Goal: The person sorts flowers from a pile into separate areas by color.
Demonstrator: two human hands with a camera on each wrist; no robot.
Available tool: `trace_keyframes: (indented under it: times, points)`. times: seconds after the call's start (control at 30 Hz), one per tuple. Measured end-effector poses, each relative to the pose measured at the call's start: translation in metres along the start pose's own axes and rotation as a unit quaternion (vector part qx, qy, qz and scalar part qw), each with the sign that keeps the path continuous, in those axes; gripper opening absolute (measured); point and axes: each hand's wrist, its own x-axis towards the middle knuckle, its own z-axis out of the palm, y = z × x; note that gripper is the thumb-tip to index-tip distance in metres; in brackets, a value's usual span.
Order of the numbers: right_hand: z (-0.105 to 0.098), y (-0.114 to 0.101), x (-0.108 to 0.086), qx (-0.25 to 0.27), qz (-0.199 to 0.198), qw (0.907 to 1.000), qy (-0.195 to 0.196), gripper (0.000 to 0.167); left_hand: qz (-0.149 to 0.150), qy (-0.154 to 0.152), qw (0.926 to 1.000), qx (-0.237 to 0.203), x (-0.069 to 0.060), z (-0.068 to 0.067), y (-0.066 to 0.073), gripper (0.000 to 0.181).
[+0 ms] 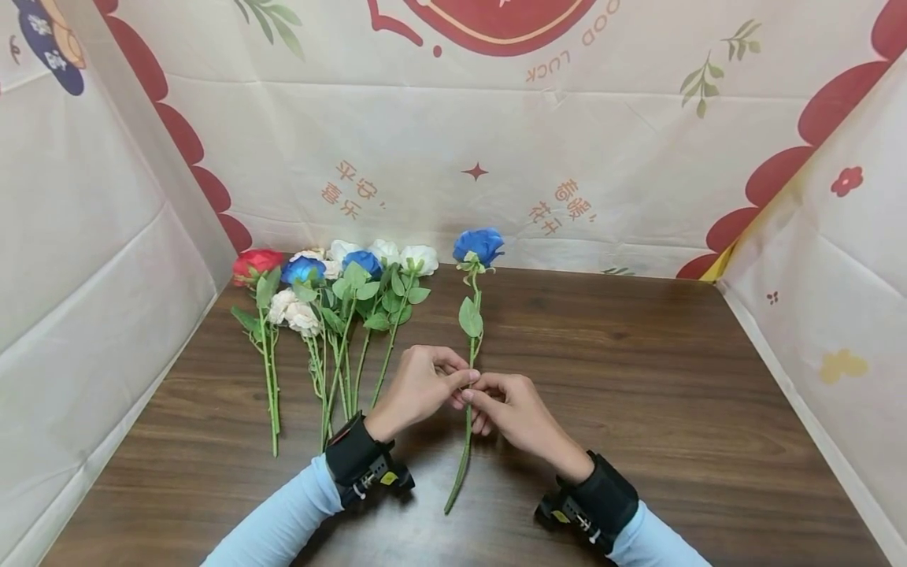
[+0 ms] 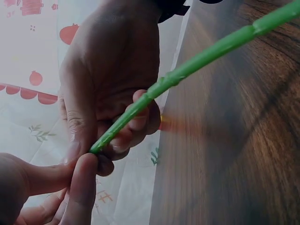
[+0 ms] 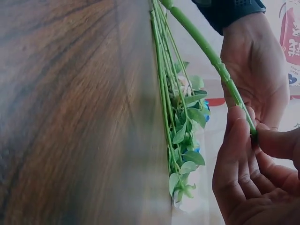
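Note:
A blue artificial rose [image 1: 479,246] is held over the table, bloom toward the back wall and stem end toward me. Midway along its green stem [image 2: 206,57], my left hand [image 1: 418,387] pinches it between thumb and fingers. Just below, on the right side, my right hand [image 1: 519,416] also pinches the stem, its fingertips touching those of the left. Both wrist views show the lower stem [image 3: 206,49] slanting out from the fingers. A leaf [image 1: 471,317] stands out from the stem above the hands.
Left of the hands lie a red rose [image 1: 257,266], blue roses [image 1: 363,262], white roses [image 1: 420,259] and cream flowers [image 1: 294,313], stems toward me. The brown wooden table [image 1: 638,378] is enclosed at the back and sides by printed cloth [image 1: 496,126].

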Motion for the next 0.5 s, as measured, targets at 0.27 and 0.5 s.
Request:
trace_keyframes:
  times: [0.27,0.5]
  points:
    - [0.000,0.000,-0.001,0.002,-0.011,0.9999,0.005,0.025,0.015,-0.002,0.9999,-0.003,0.001,0.002,-0.003,0.012]
    - [-0.011,0.001,0.002,-0.012,0.013,0.9998,0.004,0.023,0.019,-0.004,0.9997,0.011,0.002,0.001,-0.004,0.018]
